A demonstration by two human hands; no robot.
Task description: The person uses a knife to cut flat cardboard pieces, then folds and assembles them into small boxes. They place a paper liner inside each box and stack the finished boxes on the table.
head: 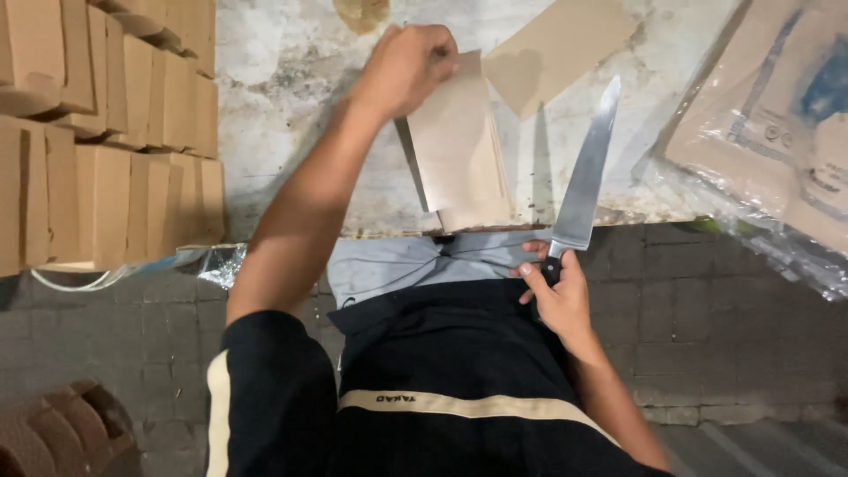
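Observation:
My left hand point(408, 66) reaches over the worn white table point(291, 106) and grips the top edge of a stack of brown cardboard sheets point(459, 150) standing tilted near the table's front edge. Close to my waist, my right hand point(555, 296) holds the black handle of a large kitchen knife point(586, 177). Its long steel blade points up and away, just right of the stack and apart from it.
Stacks of folded brown cardboard boxes point(106, 132) fill the left side. A loose cardboard piece point(556, 49) lies behind the stack. Plastic-wrapped flat cardboard point(768, 132) hangs over the table's right end. Below is a grey paved floor point(733, 309). More brown stacked items point(53, 433) sit bottom left.

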